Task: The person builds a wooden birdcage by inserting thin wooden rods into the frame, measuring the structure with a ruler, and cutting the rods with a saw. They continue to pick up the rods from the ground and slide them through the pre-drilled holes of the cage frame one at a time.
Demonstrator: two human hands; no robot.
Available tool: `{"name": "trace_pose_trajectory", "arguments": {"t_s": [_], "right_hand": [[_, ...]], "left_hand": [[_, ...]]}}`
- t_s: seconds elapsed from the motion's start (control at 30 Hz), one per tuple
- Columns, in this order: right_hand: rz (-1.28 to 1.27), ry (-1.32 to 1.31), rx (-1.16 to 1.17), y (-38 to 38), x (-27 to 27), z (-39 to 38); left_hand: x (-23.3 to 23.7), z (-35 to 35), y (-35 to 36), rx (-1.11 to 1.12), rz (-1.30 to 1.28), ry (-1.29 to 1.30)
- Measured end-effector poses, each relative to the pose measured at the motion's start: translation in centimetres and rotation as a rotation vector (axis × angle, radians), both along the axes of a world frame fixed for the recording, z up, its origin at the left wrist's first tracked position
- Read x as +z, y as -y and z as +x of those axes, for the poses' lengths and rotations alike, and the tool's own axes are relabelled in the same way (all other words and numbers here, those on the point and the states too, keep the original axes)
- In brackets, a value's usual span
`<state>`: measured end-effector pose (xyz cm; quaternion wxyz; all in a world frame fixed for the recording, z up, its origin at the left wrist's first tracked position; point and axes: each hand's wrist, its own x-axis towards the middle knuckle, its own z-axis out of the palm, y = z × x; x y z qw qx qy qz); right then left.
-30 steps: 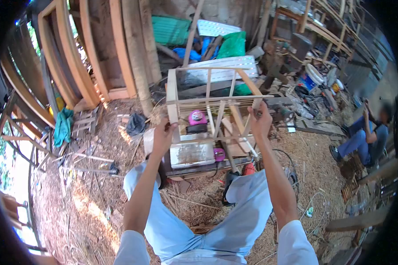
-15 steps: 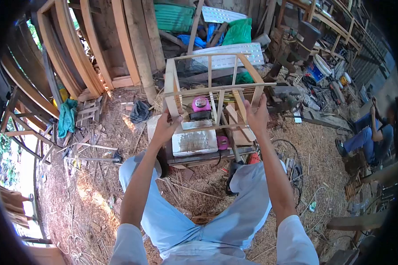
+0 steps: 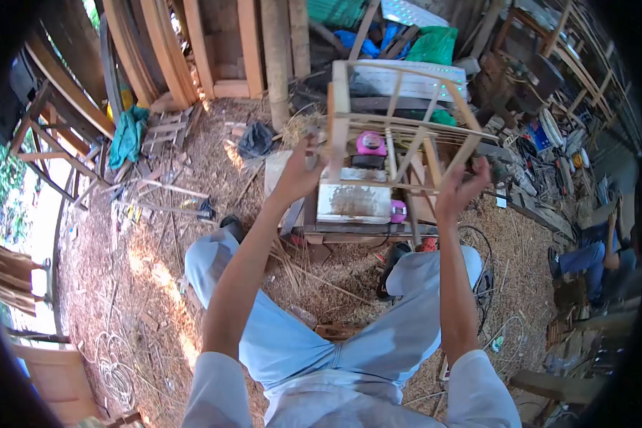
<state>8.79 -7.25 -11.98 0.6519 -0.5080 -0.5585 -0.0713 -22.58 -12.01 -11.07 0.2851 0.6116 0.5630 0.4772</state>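
A light wooden frame of thin slats (image 3: 341, 132) stands tilted over the low work surface in front of me, slightly smeared by motion. My left hand (image 3: 301, 170) is at its left end, fingers apart and a little away from the wood. By the lower right corner, my right hand (image 3: 462, 191) has its palm turned inward and fingers spread. Between the hands, a pink and black tape measure (image 3: 370, 144) shows through the slats. Below it lies a worn white plate (image 3: 353, 204), with a pink corded tool part (image 3: 398, 211) at its right edge.
Wood shavings and offcuts cover the ground (image 3: 157, 257). Tall timber frames (image 3: 253, 50) lean at the back left, near a green cloth (image 3: 128, 135). A black cable (image 3: 488, 274) curls by my right knee. A seated person (image 3: 585, 257) is at the far right.
My hands have come off the wooden frame and opened. The frame has tilted, its right side lower. My view has turned, so the scene sits further right.
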Motion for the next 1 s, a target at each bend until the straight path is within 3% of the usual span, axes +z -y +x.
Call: {"name": "trace_pose_trajectory", "arguments": {"t_s": [0.07, 0.1, 0.17, 0.2, 0.23, 0.27, 0.33, 0.4, 0.43, 0.5, 0.53, 0.6, 0.63, 0.7, 0.73, 0.8, 0.9, 0.97, 1.0], "right_hand": [[0.074, -0.021, 0.303, 4.6, -0.3, -3.6], [0.066, 0.019, 0.490, 7.8, -1.2, -5.7], [-0.233, 0.296, 0.986, 13.7, -2.7, -10.4], [-0.545, 0.072, 1.177, 16.7, -5.4, -13.6], [-0.790, 0.136, 1.293, 18.3, -7.7, -15.7], [-0.948, 0.182, 1.290, 19.7, -11.9, -17.0], [-1.112, 0.231, 1.277, 19.8, -20.2, -18.9], [-1.602, 0.107, 1.031, 18.7, -26.8, -20.1], [-1.614, 0.112, 1.032, 18.1, -29.6, -21.0], [-1.544, -0.325, 0.888, 16.2, -34.3, -22.5], [-1.560, -0.321, 0.884, 15.8, -36.2, -23.0], [-1.567, -0.808, 0.757, 15.0, -39.1, -23.7], [-1.578, -0.807, 0.743, 14.5, -39.9, -23.6], [-1.534, -0.123, 0.842, 13.6, -40.9, -23.2], [-1.546, -0.121, 0.832, 13.1, -40.5, -23.3], [-1.643, -0.666, 0.955, 12.2, -40.2, -23.7], [-1.523, -0.480, 1.056, 12.3, -46.1, -22.1], [-1.555, -0.520, 1.088, 13.0, -51.2, -19.8], [-1.560, -0.568, 1.132, 12.7, -50.8, -19.8]], "left_hand": [[-3.5, -2.9, 0.7, 0.217, 0.268, 0.233], [-5.4, -4.5, 1.5, 0.238, 0.257, 0.239], [-9.3, -7.6, 3.6, 0.596, -0.050, 0.670], [-13.2, -9.3, 4.3, 0.617, -0.081, 0.677], [-18.7, -10.7, 5.0, 0.665, -0.250, 0.639], [-24.0, -11.4, 5.4, 0.703, -0.414, 0.598], [-33.4, -11.0, 7.2, 0.565, -0.611, 0.188], [-32.5, -8.5, 9.8, 0.419, -0.756, 0.048], [-34.2, -7.9, 10.8, 0.313, -0.729, 0.027], [-37.5, -6.9, 10.7, 0.218, -0.700, 0.020], [-38.8, -6.5, 10.6, 0.171, -0.662, -0.033], [-41.2, -5.4, 9.7, 0.121, -0.638, -0.073], [-42.0, -4.7, 8.7, 0.219, -0.681, -0.176], [-42.5, -3.9, 7.0, 0.306, -0.729, -0.275], [-41.8, -3.6, 6.4, 0.352, -0.668, -0.243], [-41.6, -2.9, 5.5, 0.400, -0.614, -0.204], [-42.7, -1.6, 4.5, 0.436, -0.618, -0.324], [-42.7, -0.7, 4.3, 0.591, -0.580, -0.212], [-42.9, -0.7, 4.4, 0.592, -0.584, -0.209]]}}
